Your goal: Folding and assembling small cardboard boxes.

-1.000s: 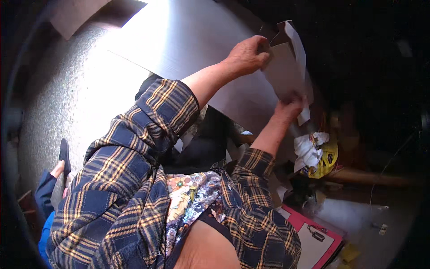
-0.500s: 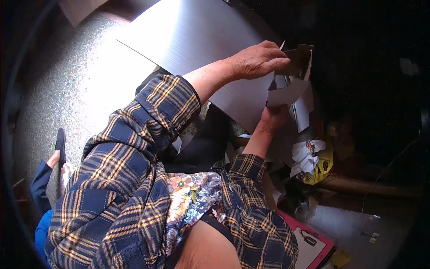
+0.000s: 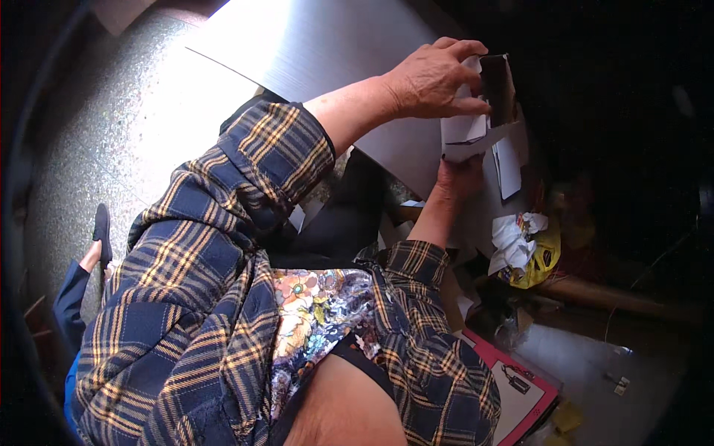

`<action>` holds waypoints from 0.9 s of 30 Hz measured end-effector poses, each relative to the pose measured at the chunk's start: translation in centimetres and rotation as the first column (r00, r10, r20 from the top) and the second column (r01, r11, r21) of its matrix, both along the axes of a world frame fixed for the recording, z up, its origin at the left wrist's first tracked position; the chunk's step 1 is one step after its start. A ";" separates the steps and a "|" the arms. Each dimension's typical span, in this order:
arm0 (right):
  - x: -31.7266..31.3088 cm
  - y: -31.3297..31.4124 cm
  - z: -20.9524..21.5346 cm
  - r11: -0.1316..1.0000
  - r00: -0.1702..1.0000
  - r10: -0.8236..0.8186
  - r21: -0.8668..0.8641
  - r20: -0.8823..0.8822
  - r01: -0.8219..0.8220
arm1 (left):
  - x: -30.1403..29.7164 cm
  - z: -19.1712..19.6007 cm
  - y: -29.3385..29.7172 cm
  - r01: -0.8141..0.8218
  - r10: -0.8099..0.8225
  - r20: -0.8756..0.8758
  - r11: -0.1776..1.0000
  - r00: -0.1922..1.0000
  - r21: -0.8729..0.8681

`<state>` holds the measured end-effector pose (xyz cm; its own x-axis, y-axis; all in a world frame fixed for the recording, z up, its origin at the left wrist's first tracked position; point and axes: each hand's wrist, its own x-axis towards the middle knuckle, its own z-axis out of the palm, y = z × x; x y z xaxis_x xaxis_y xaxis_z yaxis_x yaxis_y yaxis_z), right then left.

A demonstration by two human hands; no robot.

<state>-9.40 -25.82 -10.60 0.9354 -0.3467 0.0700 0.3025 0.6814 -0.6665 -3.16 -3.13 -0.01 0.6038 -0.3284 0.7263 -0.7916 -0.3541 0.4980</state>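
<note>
A small white cardboard box (image 3: 462, 131) with flaps standing open is held over the right edge of the table (image 3: 357, 59). Its inside looks dark. My left hand (image 3: 439, 80) grips the box's left side, with the fingers spread along the upper part and the thumb lower down by the opening. From the near side, my right hand (image 3: 460, 177) holds the bottom of the box; its fingers are partly hidden beneath a flap and in shadow. A white strip of card (image 3: 508, 169) hangs beside the box on the right.
Crumpled white paper (image 3: 513, 241) and a yellow bag (image 3: 543, 260) lie to the right. Nearer is a pink-edged board with white paper (image 3: 513, 390), beside clear plastic wrapping (image 3: 569, 353). Another person's foot in a dark shoe (image 3: 102, 230) is on the speckled floor at left.
The box has tipped and moved slightly away from me. My left hand has shifted from above the open flaps to a spread grip along the box's side. My right hand stays under it.
</note>
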 end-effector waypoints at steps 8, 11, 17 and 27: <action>-0.5 -0.6 -0.6 0.409 0.984 -0.128 -0.898 0.121 0.164 | -0.4 -0.1 -1.0 -0.039 0.047 -0.100 0.996 0.994 0.075; -0.7 0.6 0.7 0.695 0.970 -0.202 -0.717 -0.135 0.045 | -0.3 -0.4 -0.8 -0.014 0.020 -0.122 0.999 0.992 0.048; -0.2 4.3 4.4 0.682 0.937 -0.324 -0.719 -0.133 0.134 | 0.5 -1.3 -1.0 -0.009 -0.002 -0.118 0.996 0.993 -0.088; 0.8 6.0 1.9 0.629 0.915 -0.179 -0.757 -0.360 -0.175 | 1.0 -0.6 -1.9 -0.213 0.208 -0.153 0.977 0.966 -0.015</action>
<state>-8.65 -19.86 -8.73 0.9423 -0.3327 -0.0363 -0.0839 -0.1298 -0.9880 -2.21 -5.03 -0.59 0.7593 -0.1613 0.6304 -0.6168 -0.4873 0.6182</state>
